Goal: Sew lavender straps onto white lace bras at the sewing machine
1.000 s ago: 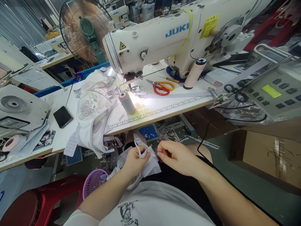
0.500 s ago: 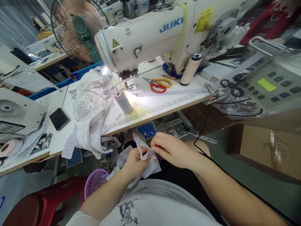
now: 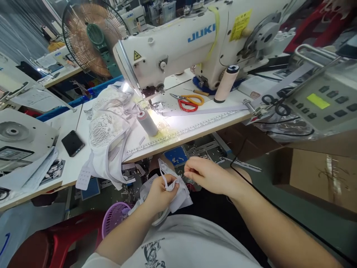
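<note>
As left hand (image 3: 161,194) pinches white fabric (image 3: 182,197), right grip (image 3: 208,175) narrow, lilac scrap (image 3: 126,211) in purple basket (image 3: 108,222)

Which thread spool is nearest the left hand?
The grey spool, by the table's edge, is nearest the left hand holding white cloth; the pink spool stands farther back, beside the scissors.

Garment-sewing workshop. Ahead of the left hand (image 3: 160,193) and right hand (image 3: 208,176), an industrial sewing machine (image 3: 178,50) lettered JUKI stands on a worktable (image 3: 178,142) with a ruler scale (image 3: 192,129) along its near edge. A thread cone (image 3: 226,85) and scissors (image 3: 182,99) rest beside the machine; lace-panelled garments (image 3: 102,128) lie forward and left of the hands. Pale scraps (image 3: 175,160) are scattered beneath the worktable, and further sewing machines (image 3: 63,55) occupy the area beyond.
</note>
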`<action>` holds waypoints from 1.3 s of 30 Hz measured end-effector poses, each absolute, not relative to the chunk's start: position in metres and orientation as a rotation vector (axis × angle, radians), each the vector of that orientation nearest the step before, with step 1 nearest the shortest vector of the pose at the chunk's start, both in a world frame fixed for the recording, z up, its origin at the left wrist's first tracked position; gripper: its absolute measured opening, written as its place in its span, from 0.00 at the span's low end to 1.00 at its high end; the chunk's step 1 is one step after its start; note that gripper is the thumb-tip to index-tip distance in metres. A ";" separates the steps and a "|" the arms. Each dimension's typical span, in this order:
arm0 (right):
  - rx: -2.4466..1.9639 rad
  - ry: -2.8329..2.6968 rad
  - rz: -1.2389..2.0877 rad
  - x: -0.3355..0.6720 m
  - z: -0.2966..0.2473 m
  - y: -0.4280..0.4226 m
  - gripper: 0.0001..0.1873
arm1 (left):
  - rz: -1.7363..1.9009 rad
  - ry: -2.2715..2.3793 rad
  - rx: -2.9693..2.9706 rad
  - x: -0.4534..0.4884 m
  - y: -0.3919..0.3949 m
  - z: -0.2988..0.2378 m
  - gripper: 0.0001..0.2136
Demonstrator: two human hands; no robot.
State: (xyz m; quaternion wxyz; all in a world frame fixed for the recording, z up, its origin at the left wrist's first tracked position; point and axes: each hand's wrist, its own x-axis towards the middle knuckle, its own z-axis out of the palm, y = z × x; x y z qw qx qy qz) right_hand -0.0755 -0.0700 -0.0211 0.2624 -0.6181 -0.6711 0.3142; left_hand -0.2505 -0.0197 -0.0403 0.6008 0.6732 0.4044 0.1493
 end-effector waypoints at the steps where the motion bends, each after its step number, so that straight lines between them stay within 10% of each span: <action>1: -1.655 -1.782 0.846 -0.078 -0.025 -0.074 0.07 | 0.365 0.957 1.511 -0.250 -0.019 -0.041 0.06; 11: -1.600 -1.951 0.558 -0.126 -0.059 -0.096 0.11 | 0.531 0.955 0.947 -0.244 -0.019 -0.057 0.13; 39: -0.870 -0.391 1.112 -0.102 -0.039 -0.067 0.13 | 0.407 0.984 1.396 -0.249 -0.025 -0.037 0.04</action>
